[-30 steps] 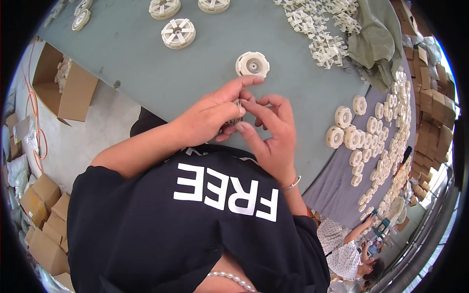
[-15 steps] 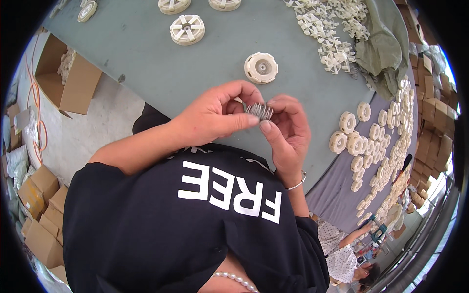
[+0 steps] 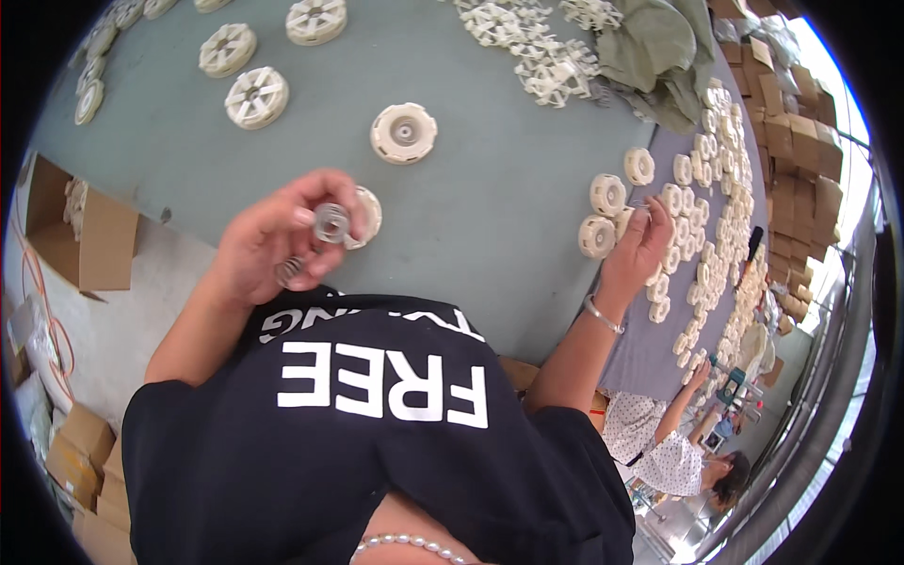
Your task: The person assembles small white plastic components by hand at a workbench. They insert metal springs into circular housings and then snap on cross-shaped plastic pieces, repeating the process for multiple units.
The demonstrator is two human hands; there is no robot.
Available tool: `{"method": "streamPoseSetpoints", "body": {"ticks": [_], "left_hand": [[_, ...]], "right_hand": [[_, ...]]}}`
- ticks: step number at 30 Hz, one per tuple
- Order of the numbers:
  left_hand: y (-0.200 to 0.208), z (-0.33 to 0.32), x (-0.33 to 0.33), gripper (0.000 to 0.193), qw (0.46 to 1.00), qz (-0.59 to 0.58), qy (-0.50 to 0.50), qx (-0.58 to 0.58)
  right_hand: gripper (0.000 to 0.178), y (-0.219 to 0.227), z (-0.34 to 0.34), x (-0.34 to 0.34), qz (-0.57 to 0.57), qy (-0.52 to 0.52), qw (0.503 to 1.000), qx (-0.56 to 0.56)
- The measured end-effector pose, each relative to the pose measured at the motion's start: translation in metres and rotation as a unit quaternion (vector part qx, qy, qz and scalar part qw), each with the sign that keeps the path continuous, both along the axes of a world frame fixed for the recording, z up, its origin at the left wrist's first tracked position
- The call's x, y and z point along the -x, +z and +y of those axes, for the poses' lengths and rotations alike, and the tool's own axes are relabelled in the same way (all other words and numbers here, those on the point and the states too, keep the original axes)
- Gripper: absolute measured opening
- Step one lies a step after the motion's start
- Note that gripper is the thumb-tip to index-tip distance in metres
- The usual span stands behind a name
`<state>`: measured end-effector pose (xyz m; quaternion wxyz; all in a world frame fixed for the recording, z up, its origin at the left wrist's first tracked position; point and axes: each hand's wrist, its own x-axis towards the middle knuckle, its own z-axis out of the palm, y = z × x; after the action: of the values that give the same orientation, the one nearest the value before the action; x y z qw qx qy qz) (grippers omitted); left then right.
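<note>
In my left hand I hold coil springs: one wire spring sits at the fingertips, and another spring rests lower against the palm. Just behind these fingers a round cream plastic part lies on the table, partly hidden. Far to the right, my right hand is closed in a pinch over a group of round parts; a bit of grey coil, a spring, shows at its fingertips. Beside it lie round cream parts with ringed centres. A notched cream part lies between the hands, farther back.
Spoked round parts lie at the far left of the grey-green table. A heap of small white pieces and an olive cloth are at the back. Many round parts cover the right side. Cardboard box stands left; another person works right.
My hands were together on a bunch of springs; they are now apart. The right has moved far right to the round parts, the left has gone left with springs. The view has shifted right.
</note>
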<state>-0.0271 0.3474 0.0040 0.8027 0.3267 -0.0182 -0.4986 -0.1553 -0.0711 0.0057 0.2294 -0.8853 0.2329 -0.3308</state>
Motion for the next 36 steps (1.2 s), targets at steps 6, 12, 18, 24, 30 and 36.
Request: {"method": "streamPoseSetpoints", "body": {"ticks": [6,12,18,24,30,36], "left_hand": [[-0.019,0.015,0.0,0.026,0.964,-0.188,0.02,-0.189],[-0.012,0.025,0.005,0.019,0.933,-0.218,0.102,-0.267],[0.013,0.007,0.01,0.055,0.756,-0.471,0.018,-0.453],[0.008,-0.008,0.013,0.063,0.721,-0.52,-0.019,-0.456],[-0.001,-0.033,0.013,0.063,0.675,-0.596,-0.032,-0.433],[-0.002,-0.037,0.009,0.066,0.67,-0.617,-0.047,-0.411]], "right_hand": [[0.023,-0.021,0.018,-0.003,0.122,0.065,0.979,0.153],[0.028,-0.004,0.056,-0.029,0.014,0.165,0.983,-0.079],[0.034,-0.037,-0.093,-0.068,0.057,-0.023,0.998,-0.019],[0.03,-0.027,0.003,-0.087,0.009,0.155,0.987,-0.049],[0.024,-0.016,0.08,-0.047,0.053,0.195,0.977,0.064],[0.025,-0.022,0.039,-0.033,0.038,0.073,0.997,-0.009]]}}
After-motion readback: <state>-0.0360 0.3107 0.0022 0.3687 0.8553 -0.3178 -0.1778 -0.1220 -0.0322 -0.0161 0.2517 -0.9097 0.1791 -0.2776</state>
